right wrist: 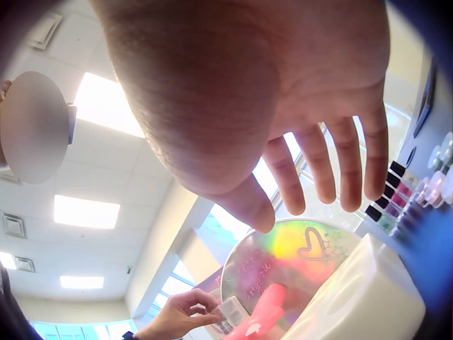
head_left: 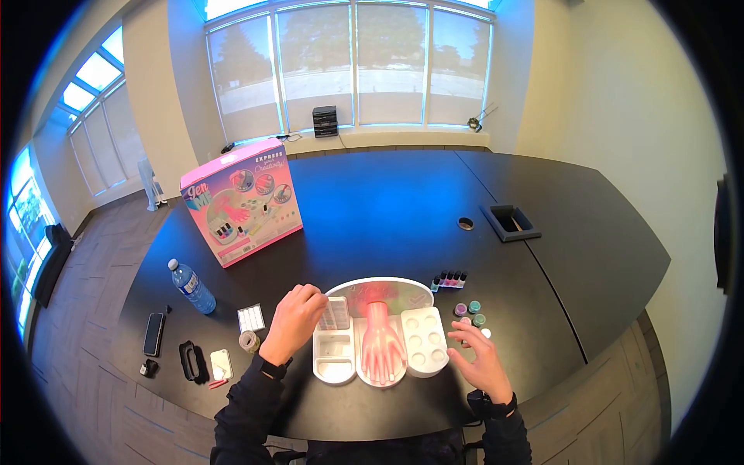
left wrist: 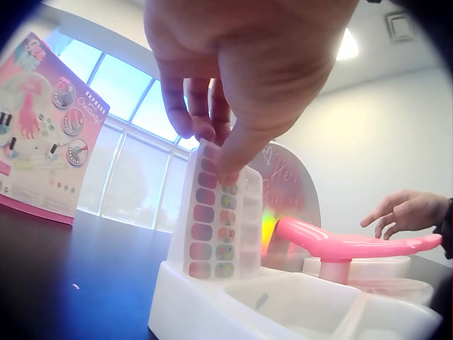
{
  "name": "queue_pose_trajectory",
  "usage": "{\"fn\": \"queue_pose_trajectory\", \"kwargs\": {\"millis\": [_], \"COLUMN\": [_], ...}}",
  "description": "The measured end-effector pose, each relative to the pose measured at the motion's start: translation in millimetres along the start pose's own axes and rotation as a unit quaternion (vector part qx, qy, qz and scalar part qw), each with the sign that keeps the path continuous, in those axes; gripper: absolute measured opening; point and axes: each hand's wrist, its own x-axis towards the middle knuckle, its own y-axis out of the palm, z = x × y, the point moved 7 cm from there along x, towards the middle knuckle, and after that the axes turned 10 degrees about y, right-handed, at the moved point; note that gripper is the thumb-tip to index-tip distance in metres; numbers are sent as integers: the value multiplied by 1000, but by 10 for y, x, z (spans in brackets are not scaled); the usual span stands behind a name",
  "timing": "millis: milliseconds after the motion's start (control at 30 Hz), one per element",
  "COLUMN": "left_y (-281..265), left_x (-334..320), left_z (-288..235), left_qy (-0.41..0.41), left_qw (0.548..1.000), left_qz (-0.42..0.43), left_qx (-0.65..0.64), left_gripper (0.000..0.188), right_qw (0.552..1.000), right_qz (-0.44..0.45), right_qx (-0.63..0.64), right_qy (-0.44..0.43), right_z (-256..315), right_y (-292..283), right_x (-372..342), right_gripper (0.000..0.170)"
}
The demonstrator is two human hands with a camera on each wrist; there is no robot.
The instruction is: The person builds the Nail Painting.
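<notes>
Right now, you have the left hand (head_left: 296, 322) closed in a pinch, thumb against the front of the nail sticker sheet (left wrist: 204, 212) and fingers near its top edge. The sheet stands upright at the far end of the left tray (head_left: 335, 357), to the left of the pink model hand (head_left: 380, 345). Your right hand (head_left: 484, 368) is open and holds nothing, its fingers apart, to the right of that pink model hand.

As for how far along you are, the main pieces look set up: the pink model hand is in the middle, the arched backboard (head_left: 403, 293) rises behind it, and the right tray (head_left: 423, 332), with its round wells, sits beside it. The sheet looks nearly placed, I'd judge, with your release still to come. Its lower edge is hard to make out, so I can't say for sure that it is fully seated.

What may be left is the loose stuff on the desk (head_left: 364, 217). The polish bottles (head_left: 451, 279) stand beyond and to the right of the pink model hand, and the small jars (head_left: 480, 319) are to its right, past the right tray; both lie outside the trays, though they may be fine there.
</notes>
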Motion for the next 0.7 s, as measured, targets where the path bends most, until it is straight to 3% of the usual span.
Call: {"fn": "queue_pose_trajectory", "kwargs": {"millis": [400,700], "left_y": [-329,-635], "left_x": [-146,-845], "left_z": [217,1114], "left_qy": [-62,-232], "left_qw": [998,963], "left_qz": [1,122], "left_qx": [10,67], "left_gripper": [34,33], "right_qw": [1000,1000], "right_qz": [2,7], "right_qx": [1,11], "right_qy": [3,24], "right_z": [13,-76], "right_y": [-5,-15], "right_x": [-52,-83], "right_gripper": [33,34]}}
